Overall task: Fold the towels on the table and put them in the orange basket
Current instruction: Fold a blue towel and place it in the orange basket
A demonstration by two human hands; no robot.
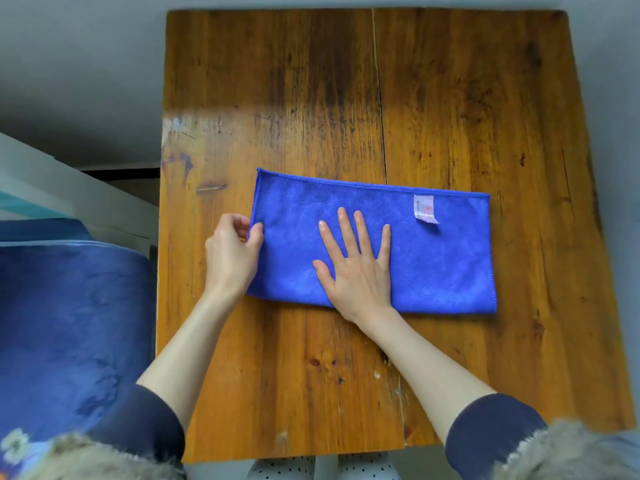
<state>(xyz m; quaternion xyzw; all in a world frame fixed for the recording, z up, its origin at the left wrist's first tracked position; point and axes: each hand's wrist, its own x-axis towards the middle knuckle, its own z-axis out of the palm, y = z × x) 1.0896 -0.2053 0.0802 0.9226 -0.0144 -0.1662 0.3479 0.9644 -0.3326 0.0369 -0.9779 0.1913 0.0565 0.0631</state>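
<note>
I have 1 blue towel lying flat on my wooden desk, folded into a long rectangle that runs left to right across the middle of the desktop, a little nearer to me than to the far edge. Its stitched hem runs along the far side, and a small white label sits on top near the far right corner. My right hand rests palm down on the towel, a bit left of its centre, with all 5 digits straight and spread apart, flat against the cloth. My left hand is at the towel's left short edge, with the fingers curled and the thumb and fingertips pinching that edge, while the heel of the hand covers the towel's near left corner. Both forearms reach in from the near side, bare up to dark sleeves pushed back above the wrists. The desk shows 2 broad planks with a seam running from far to near just right of the middle, and there are pale scuffs on its left part. To the left of the desk, lower down, lies dark blue fabric, with a white frame beyond it. Grey floor surrounds the far end of the desk.
</note>
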